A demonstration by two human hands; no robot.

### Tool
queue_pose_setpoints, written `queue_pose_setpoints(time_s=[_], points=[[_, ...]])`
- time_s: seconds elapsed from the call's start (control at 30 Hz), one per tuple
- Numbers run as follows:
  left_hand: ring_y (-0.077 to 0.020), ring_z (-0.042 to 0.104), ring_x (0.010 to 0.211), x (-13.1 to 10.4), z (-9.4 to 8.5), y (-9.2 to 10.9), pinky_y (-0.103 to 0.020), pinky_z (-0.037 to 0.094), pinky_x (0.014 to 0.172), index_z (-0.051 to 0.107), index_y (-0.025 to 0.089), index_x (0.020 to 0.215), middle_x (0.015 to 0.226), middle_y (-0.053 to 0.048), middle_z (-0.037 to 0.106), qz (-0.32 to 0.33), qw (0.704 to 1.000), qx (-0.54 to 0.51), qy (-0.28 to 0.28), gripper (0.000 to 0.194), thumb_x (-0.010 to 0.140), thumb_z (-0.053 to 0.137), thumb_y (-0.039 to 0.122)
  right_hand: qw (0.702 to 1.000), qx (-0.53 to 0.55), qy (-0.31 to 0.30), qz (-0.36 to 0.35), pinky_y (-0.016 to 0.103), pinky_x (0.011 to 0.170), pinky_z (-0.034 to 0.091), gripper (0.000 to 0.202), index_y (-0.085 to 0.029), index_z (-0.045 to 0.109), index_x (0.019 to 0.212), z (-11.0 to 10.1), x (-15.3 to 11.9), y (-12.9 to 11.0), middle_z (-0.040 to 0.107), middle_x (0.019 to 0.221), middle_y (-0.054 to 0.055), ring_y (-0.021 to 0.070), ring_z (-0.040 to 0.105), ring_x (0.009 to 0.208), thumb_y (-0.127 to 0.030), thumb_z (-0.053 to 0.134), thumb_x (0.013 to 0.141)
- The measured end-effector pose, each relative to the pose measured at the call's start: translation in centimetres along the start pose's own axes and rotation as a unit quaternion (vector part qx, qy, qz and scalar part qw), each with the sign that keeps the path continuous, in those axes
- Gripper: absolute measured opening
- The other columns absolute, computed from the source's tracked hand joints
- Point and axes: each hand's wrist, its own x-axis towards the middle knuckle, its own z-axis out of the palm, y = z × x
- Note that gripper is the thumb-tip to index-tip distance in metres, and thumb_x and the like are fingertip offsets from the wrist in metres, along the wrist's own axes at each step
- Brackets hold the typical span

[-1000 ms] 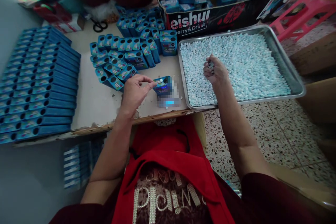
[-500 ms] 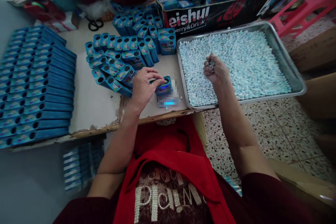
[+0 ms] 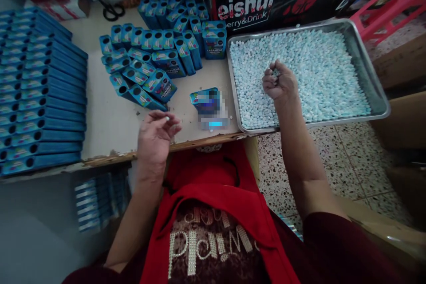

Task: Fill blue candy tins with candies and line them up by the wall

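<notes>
One white pellet is sitting among the loosely curled fingers of the left hand. From that hand, the single blue box is lying toward 2 o'clock, its top's long axis running roughly 9 to 3, beside a partly blurred device with a lit display. The right hand, farther from the box, is closing around several pellets above the tray; the box is lying toward its 9 o'clock.
</notes>
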Motion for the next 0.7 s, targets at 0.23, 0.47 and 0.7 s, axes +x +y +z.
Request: queue_pose_setpoints(time_s=[0.23, 0.47, 0.7], points=[[-0.0275, 0.071, 0.085, -3.7, 4.9, -4.2, -0.039, 0.055, 0.077, 0.074, 0.027, 0.086, 0.083, -0.004, 0.073, 0.066, 0.948, 0.306, -0.064, 0.026, 0.092, 0.095, 0.041, 0.998, -0.046, -0.024, -0.03, 0.022, 0.041, 0.026, 0.042, -0.028, 0.061, 0.086, -1.1, 0.9, 0.0, 0.061, 0.071, -0.005, 0.0085, 0.038, 0.05, -0.042, 0.086, 0.117], [-0.037, 0.08, 0.093, -3.5, 7.0, -5.3, -0.044, 0.05, 0.077, 0.089, 0.026, 0.087, 0.093, -0.015, 0.085, 0.181, 0.853, 0.482, -0.089, 0.019, 0.101, 0.099, 0.034, 0.998, -0.038, -0.025, -0.033, 0.022, 0.041, 0.026, 0.042, -0.027, 0.062, 0.085, -1.4, 0.9, 0.1, 0.059, 0.07, -0.006, 0.0073, 0.038, 0.05, -0.041, 0.084, 0.118], [-0.0268, 0.075, 0.078, -4.5, 6.0, -4.7, -0.038, 0.052, 0.078, 0.091, 0.025, 0.089, 0.081, -0.008, 0.083, 0.104, 0.918, 0.374, -0.076, 0.013, 0.098, 0.089, 0.032, 0.99, -0.104, -0.082, -0.057, 0.027, 0.042, 0.023, 0.045, -0.029, 0.061, 0.082, -2.2, 2.5, 0.0, 0.055, 0.07, -0.004, 0.0113, 0.038, 0.052, -0.043, 0.094, 0.108]])
